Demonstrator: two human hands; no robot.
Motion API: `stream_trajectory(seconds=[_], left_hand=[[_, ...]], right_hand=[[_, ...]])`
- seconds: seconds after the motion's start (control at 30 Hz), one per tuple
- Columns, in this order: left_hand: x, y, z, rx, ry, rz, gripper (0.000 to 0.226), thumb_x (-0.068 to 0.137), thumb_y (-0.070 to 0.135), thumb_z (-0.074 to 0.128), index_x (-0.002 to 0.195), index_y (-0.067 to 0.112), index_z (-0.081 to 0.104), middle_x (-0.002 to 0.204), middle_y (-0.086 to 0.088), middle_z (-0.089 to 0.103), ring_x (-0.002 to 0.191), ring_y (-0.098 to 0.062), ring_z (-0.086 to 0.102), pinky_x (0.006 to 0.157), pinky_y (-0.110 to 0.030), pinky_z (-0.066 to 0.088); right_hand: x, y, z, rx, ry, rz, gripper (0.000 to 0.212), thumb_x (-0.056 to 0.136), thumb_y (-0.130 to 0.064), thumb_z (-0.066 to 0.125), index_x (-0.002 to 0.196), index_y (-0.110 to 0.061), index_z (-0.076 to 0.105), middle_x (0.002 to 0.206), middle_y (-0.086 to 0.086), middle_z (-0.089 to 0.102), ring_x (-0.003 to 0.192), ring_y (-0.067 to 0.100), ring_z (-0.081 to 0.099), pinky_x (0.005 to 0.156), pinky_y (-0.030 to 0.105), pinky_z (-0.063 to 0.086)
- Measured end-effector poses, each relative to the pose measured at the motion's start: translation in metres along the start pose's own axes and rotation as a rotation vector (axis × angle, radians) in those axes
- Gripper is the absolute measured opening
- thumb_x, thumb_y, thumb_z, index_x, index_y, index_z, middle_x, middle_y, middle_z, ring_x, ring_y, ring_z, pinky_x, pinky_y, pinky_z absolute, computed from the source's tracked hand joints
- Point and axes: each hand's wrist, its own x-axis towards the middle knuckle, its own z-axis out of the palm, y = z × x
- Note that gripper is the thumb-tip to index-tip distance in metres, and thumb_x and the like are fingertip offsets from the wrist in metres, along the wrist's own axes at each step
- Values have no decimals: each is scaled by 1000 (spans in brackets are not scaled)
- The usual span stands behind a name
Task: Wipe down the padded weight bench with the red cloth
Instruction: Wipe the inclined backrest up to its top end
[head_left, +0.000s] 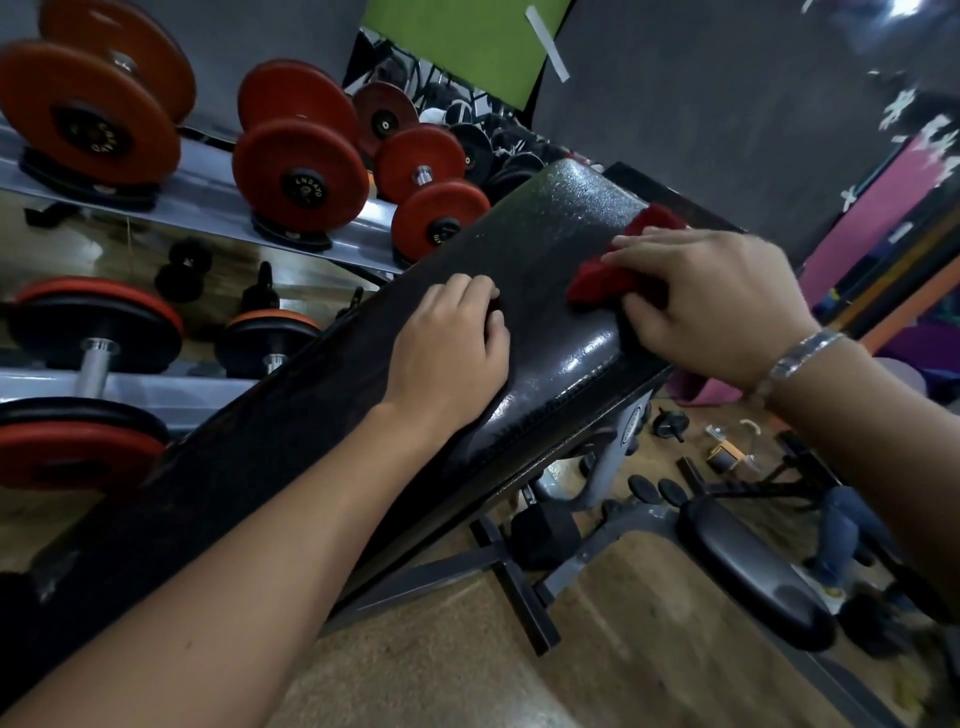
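View from a person's head, looking down at a long black padded bench (524, 244) that slants from the lower left up towards the upper right. Both bare forearms reach onto its shiny, grained pad. The right hand (711, 301), with a silver bracelet (800, 353) on the wrist, lies on top of the red cloth (595, 283) near the far right edge of the pad, its fingers bent over the bunched fabric and gripping it against the surface. The cloth sticks out from under this hand on two sides: towards the left hand and towards the top end of the bench. The left hand (452, 343) rests on the middle of the pad, near the cloth but not touching it, its fingers curled under and holding nothing. Left of the bench, dumbbells (301, 176) with orange-red plates sit on a metal rack (208, 202). Lower right, a second black padded seat (753, 566) stands on the wooden floor (441, 665).
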Motion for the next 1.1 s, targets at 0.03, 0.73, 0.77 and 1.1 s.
stream_trajectory(seconds=[0.03,0.73,0.77,1.1], left_hand=[[-1,0,0,-3,0,6,22,95,22,50,111,13,61,107,-2,63,99,-22,57,82,-35,48],[19,1,-5,-36,-15,-28,15,89,21,56,103,15,59,103,1,60,100,-20,53,85,-34,48],[20,2,-4,-58,-16,-21,21,90,20,56,110,15,60,110,0,61,107,-20,53,91,-30,46],[21,6,10,-82,-5,7,31,96,21,51,123,9,61,122,-4,63,115,-22,56,97,-29,42]], right_hand=[[0,4,-3,-14,7,11,36,83,-33,54,114,-28,71,116,-2,73,105,26,69,72,40,58],[31,-10,17,-64,-4,-28,37,82,-38,47,111,-28,69,112,-6,71,102,25,67,65,35,56],[33,-8,18,-65,21,4,35,83,-35,49,111,-28,69,114,-6,71,104,24,66,66,34,55],[30,-3,17,-81,33,7,33,84,-39,50,109,-28,68,108,-6,71,96,25,68,62,33,54]])
